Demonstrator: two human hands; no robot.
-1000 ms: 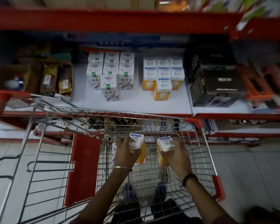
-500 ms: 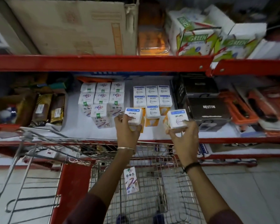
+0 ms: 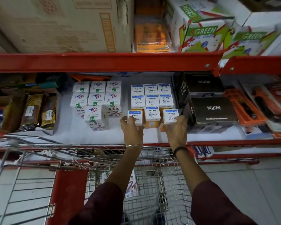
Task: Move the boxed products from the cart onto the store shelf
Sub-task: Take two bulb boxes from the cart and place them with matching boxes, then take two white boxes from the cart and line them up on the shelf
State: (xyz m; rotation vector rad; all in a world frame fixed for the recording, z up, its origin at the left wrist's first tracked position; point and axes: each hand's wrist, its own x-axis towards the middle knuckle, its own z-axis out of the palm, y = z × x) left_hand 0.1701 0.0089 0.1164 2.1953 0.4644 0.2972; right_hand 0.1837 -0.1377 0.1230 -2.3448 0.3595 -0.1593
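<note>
Red steel edges frame the store shelf [image 3: 75, 135] in front of you, its white deck lined with small boxes. Your left hand [image 3: 133, 127] is closed around a white and blue Garnet box [image 3: 135, 116], its grip wrapping the box from the near side as the box stands on the shelf at the left end of the front row. Your right hand [image 3: 175, 129] holds a second Garnet box [image 3: 170, 116] the same way, fingers [image 3: 182, 120] curled round its right side, at the right end of that row. Between the two stands a third Garnet box [image 3: 152, 115] with an orange lower half, touching or just beside both. Behind them sit two more rows of Garnet boxes [image 3: 151, 95], three across. To the left, apart from this group, is a block of white Nippo boxes [image 3: 96, 96], one standing forward of the rest. To the right, just beside your right hand, are two black Neuton cartons [image 3: 212, 111]. Beneath your forearms is the wire cart [image 3: 152, 176] with a red panel, pushed up against the shelf; one patterned white box [image 3: 132, 187] lies inside it. Your left wrist wears a thin metal bangle [image 3: 134, 146], your right a dark band [image 3: 180, 149]. The shelf above carries a large brown carton [image 3: 55, 23] and green and white boxes [image 3: 204, 33].
</note>
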